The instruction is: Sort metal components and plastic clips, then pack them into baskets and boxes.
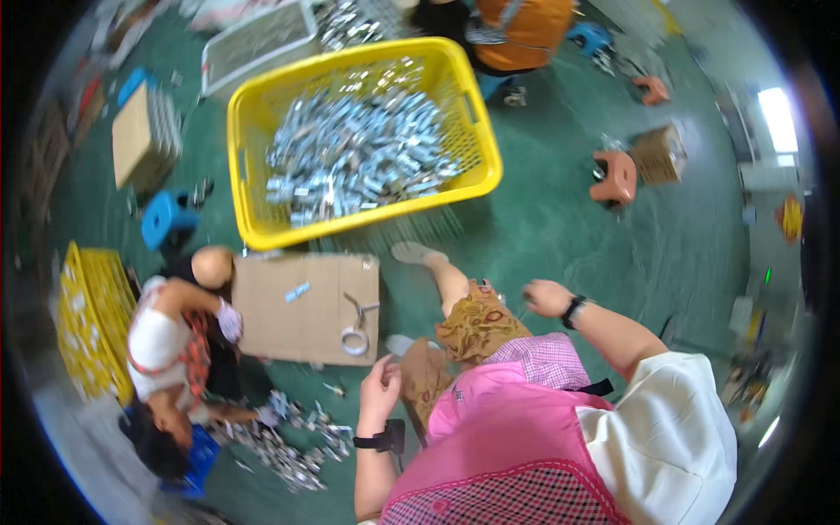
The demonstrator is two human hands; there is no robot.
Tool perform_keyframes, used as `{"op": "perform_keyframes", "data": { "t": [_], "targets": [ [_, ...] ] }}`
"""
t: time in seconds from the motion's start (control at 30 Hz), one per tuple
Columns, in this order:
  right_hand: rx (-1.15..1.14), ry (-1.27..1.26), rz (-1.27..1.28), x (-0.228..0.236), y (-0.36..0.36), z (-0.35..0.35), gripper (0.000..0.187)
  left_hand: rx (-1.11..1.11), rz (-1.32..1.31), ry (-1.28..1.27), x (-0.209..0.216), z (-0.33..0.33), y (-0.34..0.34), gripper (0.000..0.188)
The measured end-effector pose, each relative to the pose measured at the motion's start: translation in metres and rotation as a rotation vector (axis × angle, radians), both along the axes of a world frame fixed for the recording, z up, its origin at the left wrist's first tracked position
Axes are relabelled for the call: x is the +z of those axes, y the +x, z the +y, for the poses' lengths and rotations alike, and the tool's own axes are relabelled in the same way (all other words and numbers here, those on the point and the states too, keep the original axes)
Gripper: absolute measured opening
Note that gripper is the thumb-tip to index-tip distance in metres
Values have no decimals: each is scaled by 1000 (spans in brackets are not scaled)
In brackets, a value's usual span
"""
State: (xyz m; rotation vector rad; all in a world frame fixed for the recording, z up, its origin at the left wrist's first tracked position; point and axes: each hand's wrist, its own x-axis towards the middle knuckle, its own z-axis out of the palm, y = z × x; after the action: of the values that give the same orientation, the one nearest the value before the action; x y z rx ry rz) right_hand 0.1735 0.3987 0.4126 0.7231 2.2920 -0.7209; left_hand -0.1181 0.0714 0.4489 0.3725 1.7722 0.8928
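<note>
My left hand (381, 385) is beside the lower right corner of a cardboard surface (289, 328). Its fingers are loosely bent and apart, with nothing visible in them. On the cardboard lie a roll of tape (353, 340), a thin grey branched tool (360, 304) and a small light-blue wrapped piece (297, 291). My right hand (546, 298) hangs over the floor to the right of my knee, away from any object. Its fingers curl downward and are mostly hidden. Beyond the cardboard, a large yellow basket (367, 226) holds a heap of small blue and silver pieces (359, 153).
A co-worker (162, 350) bends at the left, one hand near a floor pile of metal pieces (293, 446). Blue stool (166, 219), cardboard stack (144, 140) and yellow crate (92, 315) stand left. Orange stool (615, 178) and carton (658, 155) are right. Another person (522, 35) sits beyond.
</note>
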Motion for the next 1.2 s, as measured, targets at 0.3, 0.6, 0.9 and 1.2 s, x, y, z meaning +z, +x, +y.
{"op": "perform_keyframes", "data": {
  "t": [0.3,0.6,0.9,1.2],
  "targets": [
    [-697,-17,-336,14,252,-39,28,-321,-159,31,54,142,45,40],
    [-1190,-100,21,17,356,144,32,-520,-239,-23,89,432,182,44],
    [-1197,-65,167,52,386,392,37,-666,-125,66,98,647,222,42],
    [-1118,-1,313,63,386,580,35,-903,-30,161,93,941,248,45]
  ]
}}
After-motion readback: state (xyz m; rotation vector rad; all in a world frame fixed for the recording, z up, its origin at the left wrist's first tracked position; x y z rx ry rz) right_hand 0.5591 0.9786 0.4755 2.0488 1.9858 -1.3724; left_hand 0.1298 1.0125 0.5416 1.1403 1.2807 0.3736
